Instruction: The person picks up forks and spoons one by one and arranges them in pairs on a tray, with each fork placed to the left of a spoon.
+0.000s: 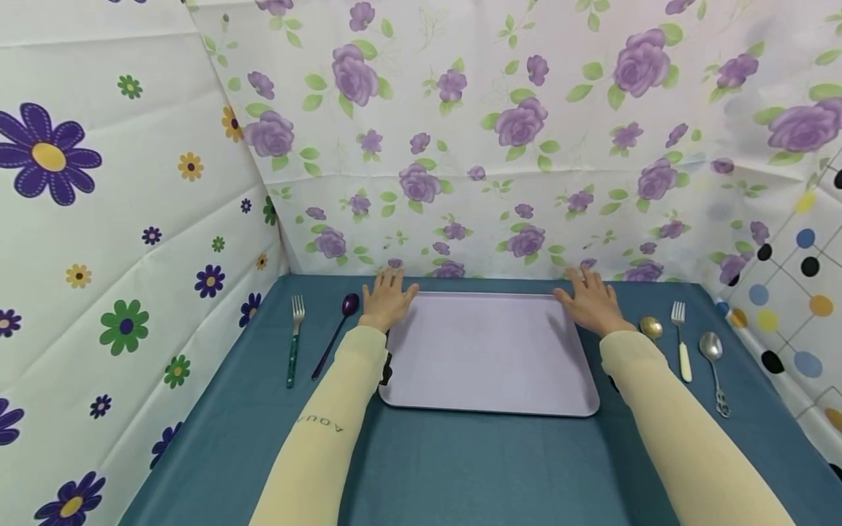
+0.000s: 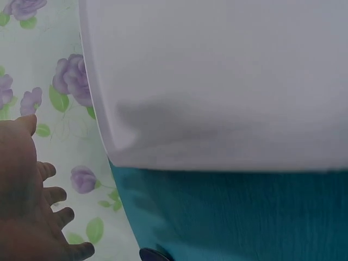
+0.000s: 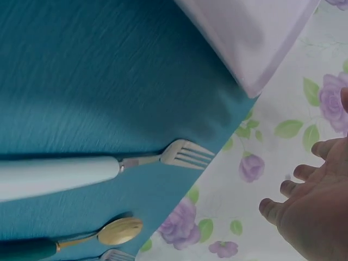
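Observation:
A pale lilac rectangular tray (image 1: 490, 358) lies flat on the teal cloth. My left hand (image 1: 388, 298) is near its far left corner, fingers spread and holding nothing. At the far right corner is my right hand (image 1: 595, 303), also with spread fingers and nothing in it. Both wrist views show the left hand (image 2: 27, 190) and the right hand (image 3: 321, 196) apart from the tray, whose surface carries their shadows. A fork with a white handle (image 3: 60, 176) lies beside the tray in the right wrist view; my right arm hides it in the head view.
Left of the tray lie a dark purple spoon (image 1: 335, 336) and a green-handled fork (image 1: 294, 343). On the right are a gold spoon (image 1: 651, 327), a cream-handled fork (image 1: 681, 343) and an ornate silver spoon (image 1: 713, 365). A flowered curtain (image 1: 460, 146) hangs behind the table.

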Tool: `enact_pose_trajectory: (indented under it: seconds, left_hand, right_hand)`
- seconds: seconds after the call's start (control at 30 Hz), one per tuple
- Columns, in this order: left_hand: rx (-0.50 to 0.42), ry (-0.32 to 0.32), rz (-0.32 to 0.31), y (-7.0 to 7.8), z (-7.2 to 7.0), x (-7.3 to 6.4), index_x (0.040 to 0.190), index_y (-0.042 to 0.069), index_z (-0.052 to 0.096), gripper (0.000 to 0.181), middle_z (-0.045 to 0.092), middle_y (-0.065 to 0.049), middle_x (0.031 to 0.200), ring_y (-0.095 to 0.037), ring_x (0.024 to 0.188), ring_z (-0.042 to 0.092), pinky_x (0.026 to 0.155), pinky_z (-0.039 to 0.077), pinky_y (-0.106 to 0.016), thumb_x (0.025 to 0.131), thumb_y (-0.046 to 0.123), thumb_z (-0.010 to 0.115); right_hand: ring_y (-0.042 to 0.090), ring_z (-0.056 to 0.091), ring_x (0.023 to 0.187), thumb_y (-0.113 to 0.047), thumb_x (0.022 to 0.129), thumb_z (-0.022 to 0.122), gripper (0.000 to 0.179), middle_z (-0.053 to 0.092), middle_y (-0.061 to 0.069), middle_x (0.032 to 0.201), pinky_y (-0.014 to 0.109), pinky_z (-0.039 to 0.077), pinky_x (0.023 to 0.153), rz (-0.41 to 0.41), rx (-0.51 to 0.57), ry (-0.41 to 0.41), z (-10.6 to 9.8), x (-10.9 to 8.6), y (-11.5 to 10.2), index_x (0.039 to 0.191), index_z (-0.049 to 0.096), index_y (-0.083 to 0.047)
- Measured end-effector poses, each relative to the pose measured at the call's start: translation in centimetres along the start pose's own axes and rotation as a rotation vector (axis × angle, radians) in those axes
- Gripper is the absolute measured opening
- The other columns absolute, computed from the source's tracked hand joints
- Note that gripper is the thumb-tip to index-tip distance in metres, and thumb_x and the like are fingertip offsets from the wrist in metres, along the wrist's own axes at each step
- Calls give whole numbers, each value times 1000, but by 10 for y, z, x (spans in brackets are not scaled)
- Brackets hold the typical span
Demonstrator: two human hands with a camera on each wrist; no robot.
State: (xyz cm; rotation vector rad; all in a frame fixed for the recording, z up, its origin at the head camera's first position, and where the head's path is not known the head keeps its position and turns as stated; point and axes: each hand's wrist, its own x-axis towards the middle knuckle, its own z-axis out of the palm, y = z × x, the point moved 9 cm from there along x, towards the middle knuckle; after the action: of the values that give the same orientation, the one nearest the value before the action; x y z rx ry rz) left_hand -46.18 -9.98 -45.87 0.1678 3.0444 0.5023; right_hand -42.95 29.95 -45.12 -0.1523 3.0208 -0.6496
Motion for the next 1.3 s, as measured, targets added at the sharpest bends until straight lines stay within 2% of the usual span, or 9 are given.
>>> enact_pose_trajectory:
  seconds: [0.17,0.33,0.53,0.77,1.03,1.3]
  left_hand:
    - [-2,-31,-12,-9,0,0,169,16,14,73,9,-14,174,-36,159,8,125,9,-66,111,58,28]
    - [10,-28,-9,-18,-2,-5,168,11,16,72,11,-17,173,-38,158,12,126,12,-64,112,54,28]
    - [-1,-18,-10,-22,-5,-13,168,11,16,69,13,-19,172,-39,157,14,125,14,-64,113,50,31]
    - [-15,-35,-13,-26,-5,-14,169,14,15,68,21,-23,167,-42,152,25,120,26,-64,113,47,34]
    - [-90,-19,25,-27,-4,-18,167,9,22,68,34,-26,153,-43,139,39,111,37,-63,112,45,41]
    - [-132,-26,28,-32,0,-22,164,5,28,69,31,-28,156,-46,142,36,114,34,-66,111,47,43]
  right_hand:
    - [56,1,152,-55,110,36,84,2,35,166,76,2,118,-11,-8,5,-6,-3,2,165,10,2]
    - [59,11,149,-50,112,39,80,8,38,164,77,10,117,-12,-18,-4,-9,-6,6,165,12,3]
    - [60,12,148,-53,111,37,82,9,40,163,78,15,115,14,-15,-27,-11,-9,16,164,12,4]
    - [63,15,144,-52,111,37,80,10,41,162,79,18,112,48,-20,-64,-9,-9,28,161,20,8]
    - [64,22,141,-39,111,41,70,18,41,158,78,25,110,33,-4,-32,-14,-12,28,160,26,8]
    - [64,24,139,-33,110,46,66,20,41,156,77,29,108,29,23,-23,-17,-19,30,157,31,11]
